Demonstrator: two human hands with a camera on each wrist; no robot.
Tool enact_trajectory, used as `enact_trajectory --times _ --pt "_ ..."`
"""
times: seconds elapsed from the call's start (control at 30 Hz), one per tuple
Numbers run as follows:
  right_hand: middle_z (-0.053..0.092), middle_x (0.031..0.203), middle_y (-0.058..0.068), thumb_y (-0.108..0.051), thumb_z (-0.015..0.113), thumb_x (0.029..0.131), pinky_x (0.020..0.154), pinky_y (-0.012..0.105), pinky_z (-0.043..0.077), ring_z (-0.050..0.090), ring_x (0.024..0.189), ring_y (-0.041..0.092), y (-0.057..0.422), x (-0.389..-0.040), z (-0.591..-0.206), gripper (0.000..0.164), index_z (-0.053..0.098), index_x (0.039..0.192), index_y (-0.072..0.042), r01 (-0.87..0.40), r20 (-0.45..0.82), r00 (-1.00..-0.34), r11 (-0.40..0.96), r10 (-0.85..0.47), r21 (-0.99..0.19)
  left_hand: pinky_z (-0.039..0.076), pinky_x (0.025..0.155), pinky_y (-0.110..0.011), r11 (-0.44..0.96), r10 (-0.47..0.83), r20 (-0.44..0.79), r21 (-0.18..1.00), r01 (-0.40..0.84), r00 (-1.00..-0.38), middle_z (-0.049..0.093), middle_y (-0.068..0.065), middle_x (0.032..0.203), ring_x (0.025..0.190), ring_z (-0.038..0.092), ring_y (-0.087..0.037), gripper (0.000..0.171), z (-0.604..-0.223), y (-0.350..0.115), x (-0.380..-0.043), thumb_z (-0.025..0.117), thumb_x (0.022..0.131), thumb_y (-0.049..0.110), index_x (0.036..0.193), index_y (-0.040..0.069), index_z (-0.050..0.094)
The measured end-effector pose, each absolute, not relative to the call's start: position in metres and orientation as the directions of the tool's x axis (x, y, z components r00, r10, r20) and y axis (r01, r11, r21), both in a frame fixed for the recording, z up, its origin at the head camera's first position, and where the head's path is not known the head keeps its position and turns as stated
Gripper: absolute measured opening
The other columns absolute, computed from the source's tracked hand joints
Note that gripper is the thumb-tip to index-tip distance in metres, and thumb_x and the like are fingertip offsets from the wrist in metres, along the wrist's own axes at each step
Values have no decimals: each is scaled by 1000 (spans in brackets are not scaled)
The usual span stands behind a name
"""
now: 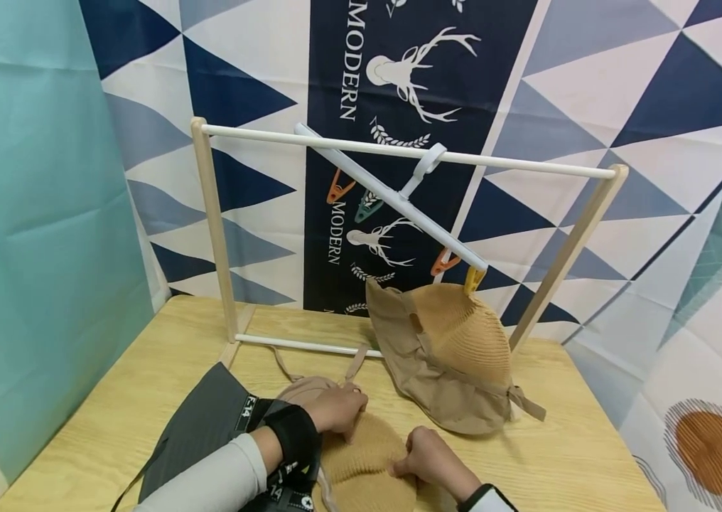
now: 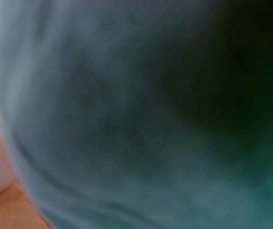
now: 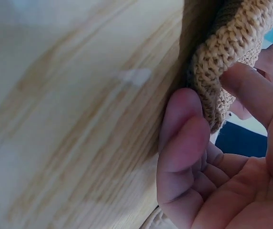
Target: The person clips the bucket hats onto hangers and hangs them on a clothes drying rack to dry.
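On the table front lies a tan ribbed-knit hat with beige cloth and ties at its back. My left hand grips it along its upper left side, fingers bent down over the knit. My right hand pinches the hat's right edge. Up close in the right wrist view, the thumb lies on one side of the knit edge and bent fingers on the other. Blurred grey-blue cloth fills most of the left wrist view, hiding that hand's fingertips.
A second tan hat with a beige cloth flap hangs from a yellow clip on a white hanger. The hanger hooks over a white rod on a wooden-legged rack. A dark grey cloth item with printed bands lies under my left forearm.
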State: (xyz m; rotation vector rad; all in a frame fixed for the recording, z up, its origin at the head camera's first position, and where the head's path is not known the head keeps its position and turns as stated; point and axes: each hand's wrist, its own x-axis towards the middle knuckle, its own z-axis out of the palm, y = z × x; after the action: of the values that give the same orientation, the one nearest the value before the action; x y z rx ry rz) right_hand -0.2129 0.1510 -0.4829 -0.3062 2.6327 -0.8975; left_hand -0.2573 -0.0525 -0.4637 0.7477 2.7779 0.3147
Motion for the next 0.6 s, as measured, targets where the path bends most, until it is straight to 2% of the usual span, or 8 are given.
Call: enact_trajectory --times 0.27,0.6 --pt "23 50 -11 -19 87 71 44 19 20 21 45 4 152 -212 -484 59 31 53 -20 -103 -230 -920 764 -316 -637 40 61 -24 854 502 -220 279 439 -837 56 -3 108 71 44 -13 44 -466 -50 -261 89 70 17 103 18 59" --pt "23 50 -11 -20 86 72 45 21 20 21 46 5 152 -210 -481 58 32 52 -20 -95 -239 -920 767 -311 -634 40 65 -24 856 503 -242 274 439 -830 55 -5 124 75 46 -13 44 -464 -51 -259 87 73 20 106 19 60"
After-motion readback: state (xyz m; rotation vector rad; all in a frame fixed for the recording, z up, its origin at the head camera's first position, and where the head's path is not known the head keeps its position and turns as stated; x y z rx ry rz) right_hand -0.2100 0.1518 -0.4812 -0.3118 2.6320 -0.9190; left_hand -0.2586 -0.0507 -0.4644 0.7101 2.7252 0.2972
